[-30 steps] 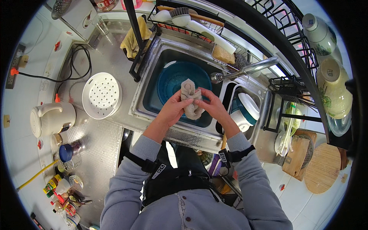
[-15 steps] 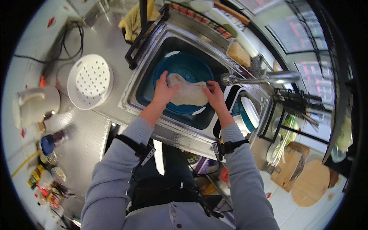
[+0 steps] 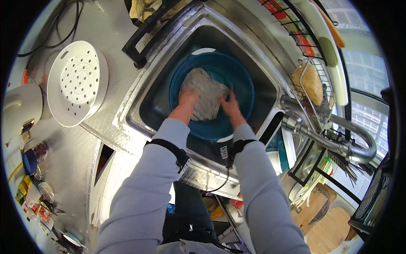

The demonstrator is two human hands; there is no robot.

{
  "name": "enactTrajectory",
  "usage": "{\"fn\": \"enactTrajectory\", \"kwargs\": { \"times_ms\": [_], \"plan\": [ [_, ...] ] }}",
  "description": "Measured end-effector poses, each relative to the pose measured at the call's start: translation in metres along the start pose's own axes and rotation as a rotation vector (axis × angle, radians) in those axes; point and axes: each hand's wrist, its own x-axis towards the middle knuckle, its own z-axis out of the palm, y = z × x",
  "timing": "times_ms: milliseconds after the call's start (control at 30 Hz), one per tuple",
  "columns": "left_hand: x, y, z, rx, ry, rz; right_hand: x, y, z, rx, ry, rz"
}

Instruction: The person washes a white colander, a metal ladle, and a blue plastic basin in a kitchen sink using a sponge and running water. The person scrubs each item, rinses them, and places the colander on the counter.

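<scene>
A wet greyish cloth [image 3: 205, 91] is bunched inside a round dark-teal basin [image 3: 249, 84] in the metal sink. My left hand [image 3: 186, 101] is closed on the cloth's left side; its fingertips are blurred and partly hidden by the fabric. At the cloth's right edge, my right hand [image 3: 229, 104] has thumb and fingers spread apart, with the thumb touching the fabric. The basin has white patches on its rim, and what looks like water shows beside the cloth.
A white perforated colander [image 3: 80, 84] stands on the steel counter at left. The chrome faucet [image 3: 313, 137] reaches in at the right. A black rack bar [image 3: 139, 46] stands at the sink's far-left edge. Wooden boards [image 3: 330, 228] lie at lower right.
The view has moved closer to the sink. The cloth, earlier stretched flat between both hands, is now lower and bunched in the basin. My right hand's fingers have spread at its edge.
</scene>
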Motion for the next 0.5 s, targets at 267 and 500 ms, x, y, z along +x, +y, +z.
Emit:
{"fn": "enactTrajectory", "kwargs": {
  "times_ms": [267,500],
  "plan": [
    [0.0,-0.003,-0.005,-0.632,-0.115,-0.351,-0.046,-0.051,0.041,0.544,-0.277,-0.212],
    [-0.04,-0.003,0.037,-0.209,-0.073,-0.103,-0.004,-0.033,-0.022,-0.251,0.14,-0.277]
  ]
}}
